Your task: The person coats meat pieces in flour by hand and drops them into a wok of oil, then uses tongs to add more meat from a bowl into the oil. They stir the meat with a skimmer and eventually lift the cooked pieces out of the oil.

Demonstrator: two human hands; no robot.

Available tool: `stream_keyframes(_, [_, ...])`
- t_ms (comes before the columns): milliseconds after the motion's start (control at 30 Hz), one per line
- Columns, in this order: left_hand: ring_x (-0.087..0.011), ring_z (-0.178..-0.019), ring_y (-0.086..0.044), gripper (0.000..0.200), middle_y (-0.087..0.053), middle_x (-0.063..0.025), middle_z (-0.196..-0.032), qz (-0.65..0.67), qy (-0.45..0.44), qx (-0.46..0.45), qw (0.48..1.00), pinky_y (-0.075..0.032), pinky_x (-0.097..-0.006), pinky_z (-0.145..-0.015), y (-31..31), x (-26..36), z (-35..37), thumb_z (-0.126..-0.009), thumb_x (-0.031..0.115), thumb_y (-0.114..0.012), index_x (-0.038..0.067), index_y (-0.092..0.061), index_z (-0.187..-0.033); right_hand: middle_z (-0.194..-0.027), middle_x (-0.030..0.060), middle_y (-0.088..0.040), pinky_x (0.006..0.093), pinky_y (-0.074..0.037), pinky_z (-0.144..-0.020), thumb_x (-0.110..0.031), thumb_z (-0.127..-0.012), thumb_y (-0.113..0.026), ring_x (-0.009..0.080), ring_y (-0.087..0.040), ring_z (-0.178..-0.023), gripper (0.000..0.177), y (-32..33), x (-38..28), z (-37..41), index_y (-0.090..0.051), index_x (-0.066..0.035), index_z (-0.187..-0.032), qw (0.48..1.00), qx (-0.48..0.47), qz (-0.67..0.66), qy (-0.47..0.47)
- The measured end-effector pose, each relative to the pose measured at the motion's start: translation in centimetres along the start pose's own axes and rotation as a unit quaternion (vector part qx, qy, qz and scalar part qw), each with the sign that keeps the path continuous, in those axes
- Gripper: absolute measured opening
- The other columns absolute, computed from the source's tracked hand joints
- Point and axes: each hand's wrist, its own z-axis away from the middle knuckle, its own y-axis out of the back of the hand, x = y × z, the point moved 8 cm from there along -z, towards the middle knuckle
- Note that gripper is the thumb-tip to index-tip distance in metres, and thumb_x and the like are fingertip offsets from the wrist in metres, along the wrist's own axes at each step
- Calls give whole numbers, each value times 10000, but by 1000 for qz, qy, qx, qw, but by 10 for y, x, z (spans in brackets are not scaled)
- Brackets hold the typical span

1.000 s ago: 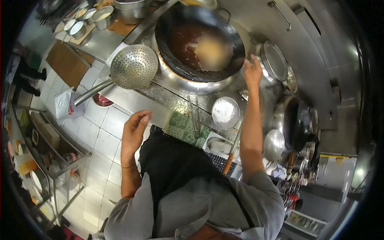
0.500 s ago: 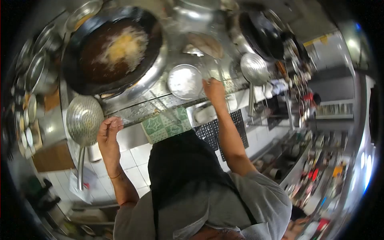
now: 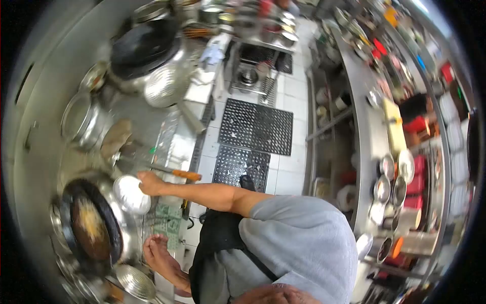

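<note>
At the edge of a round metal bowl of white contents (image 3: 131,194), my right hand (image 3: 151,183) has its fingers closed on the rim. A ladle with an orange handle (image 3: 186,175) lies just beyond this hand. My left hand (image 3: 159,253) is off the counter's near edge, fingers loosely bent and apart, nothing visible in them. A dark wok (image 3: 117,238) holds brown oil with a pale yellow, foaming mass (image 3: 90,220). Below it in view is a perforated strainer (image 3: 135,282). A green patterned cloth (image 3: 169,220) lies between my hands.
Another black wok (image 3: 144,48) and a large perforated ladle (image 3: 164,87) are at the upper left. Black perforated mats (image 3: 255,126) cover part of the tiled floor. A long steel counter (image 3: 372,152) with several bowls runs along the right. Part of a person (image 3: 287,6) shows at the top.
The view has swung round, bringing the aisle and the right-hand counter into sight. My right hand is still at the bowl; my left hand remains off the counter edge.
</note>
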Motion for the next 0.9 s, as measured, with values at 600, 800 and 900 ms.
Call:
stream_keyframes(600, [-150,-884,-601,211,-616,-67,-1000,-168,74,-325,928,-492,-288,-770,-283,-74,-20,-962,182,-533,31,-544,-1109,-797,194,-608,342,-547,-410,-52,-819,-546,288,-663,-598,202,538,262,443,-507,85,-963,647,670,-224,-286])
stream_keyframes(800, [-171,-946,-603,226,-614,-75,-1064,-206,79,-430,875,-496,-303,-794,-360,-90,9,-967,197,-527,40,-543,-1129,-792,130,-549,330,-595,-507,-40,-838,-542,247,-637,-664,111,591,221,614,-462,33,-861,510,808,-193,-221])
stream_keyframes(900, [-173,-950,-602,228,-617,-76,-1060,-225,79,-481,844,-495,-310,-801,-383,-98,16,-965,207,-532,49,-543,-1129,-872,163,-545,369,-604,-573,-56,-825,-550,285,-637,-692,177,606,220,638,-456,60,-922,477,834,-224,-163])
